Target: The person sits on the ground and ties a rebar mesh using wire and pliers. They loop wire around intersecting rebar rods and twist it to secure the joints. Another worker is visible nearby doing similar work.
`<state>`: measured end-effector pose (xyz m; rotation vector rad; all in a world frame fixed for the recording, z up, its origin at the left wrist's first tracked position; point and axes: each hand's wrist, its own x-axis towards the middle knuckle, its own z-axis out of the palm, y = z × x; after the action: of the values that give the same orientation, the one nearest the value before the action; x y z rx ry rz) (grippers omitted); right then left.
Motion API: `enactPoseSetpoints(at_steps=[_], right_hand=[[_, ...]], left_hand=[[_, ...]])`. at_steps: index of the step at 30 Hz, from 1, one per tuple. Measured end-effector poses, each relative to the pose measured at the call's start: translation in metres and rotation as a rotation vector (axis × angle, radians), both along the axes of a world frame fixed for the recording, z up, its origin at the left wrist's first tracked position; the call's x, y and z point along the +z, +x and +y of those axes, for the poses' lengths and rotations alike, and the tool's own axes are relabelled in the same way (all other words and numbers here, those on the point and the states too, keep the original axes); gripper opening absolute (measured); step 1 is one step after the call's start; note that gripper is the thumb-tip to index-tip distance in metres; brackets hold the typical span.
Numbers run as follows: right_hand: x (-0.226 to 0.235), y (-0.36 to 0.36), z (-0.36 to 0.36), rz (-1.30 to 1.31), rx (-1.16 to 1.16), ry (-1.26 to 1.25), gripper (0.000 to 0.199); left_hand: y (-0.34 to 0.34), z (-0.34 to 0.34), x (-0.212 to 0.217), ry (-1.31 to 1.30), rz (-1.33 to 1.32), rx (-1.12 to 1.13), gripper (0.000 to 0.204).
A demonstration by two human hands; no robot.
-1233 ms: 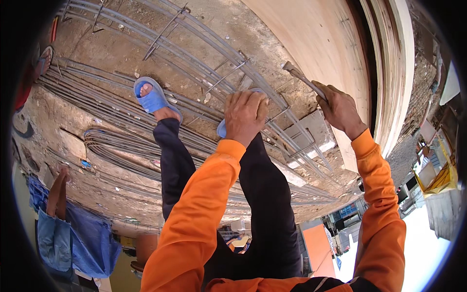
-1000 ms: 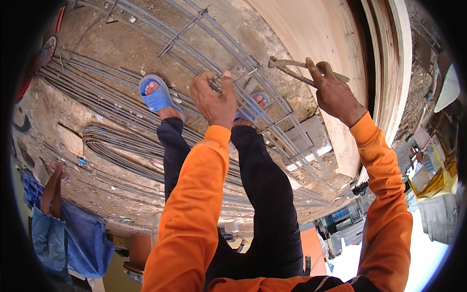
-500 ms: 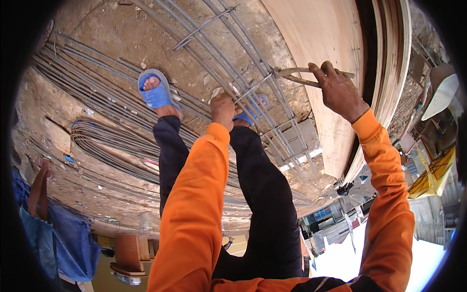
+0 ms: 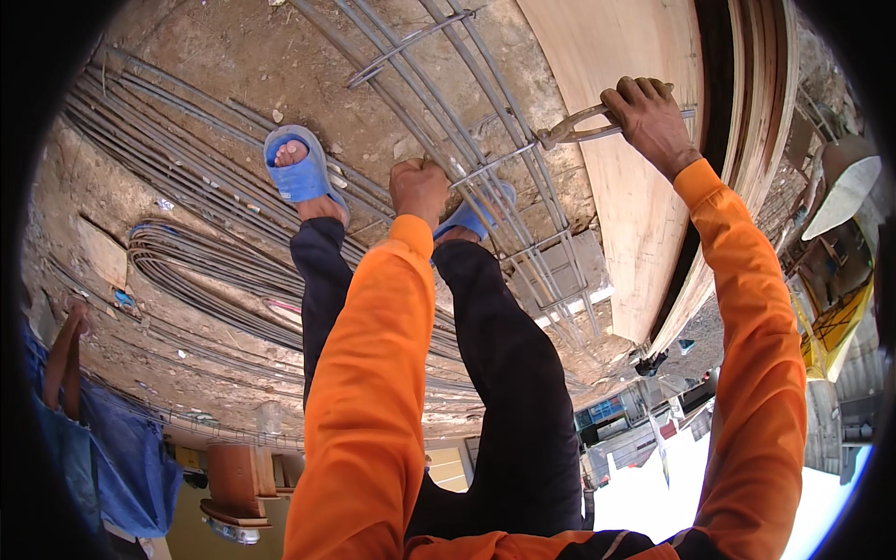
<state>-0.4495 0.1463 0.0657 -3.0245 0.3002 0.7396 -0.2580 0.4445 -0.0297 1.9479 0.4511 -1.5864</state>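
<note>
My left hand (image 4: 419, 188), in an orange sleeve, is closed on a bent steel stirrup (image 4: 485, 168) of the rebar cage (image 4: 467, 112) that runs across the dirt ground. My right hand (image 4: 648, 114) grips the handles of metal pincers (image 4: 571, 127), whose jaws sit at the stirrup where it crosses a long bar. My feet in blue sandals (image 4: 297, 168) stand on and beside the bars.
Bundles of long steel bars (image 4: 187, 187) and coiled wire (image 4: 201, 266) lie on the ground to the left. Plywood sheets (image 4: 625, 187) lie at right. Another person in blue (image 4: 84, 439) is at the lower left edge. A wooden stool (image 4: 238, 481) stands at the bottom.
My left hand has slid up along the cage to the stirrup. My right hand has swung the pincers from beside the cage onto the bar crossing.
</note>
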Motion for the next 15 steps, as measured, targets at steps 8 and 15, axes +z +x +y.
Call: enactPoseSetpoints(at_steps=[8,15], right_hand=[[-0.002,-0.018,0.001,0.173,-0.08,0.109,0.022],[0.044,0.034,-0.012,0.845,-0.795,0.919,0.03]], left_hand=[[0.001,-0.007,0.008,0.022,0.052,0.184,0.02],[-0.005,0.003,-0.007,0.028,-0.08,0.082,0.025]])
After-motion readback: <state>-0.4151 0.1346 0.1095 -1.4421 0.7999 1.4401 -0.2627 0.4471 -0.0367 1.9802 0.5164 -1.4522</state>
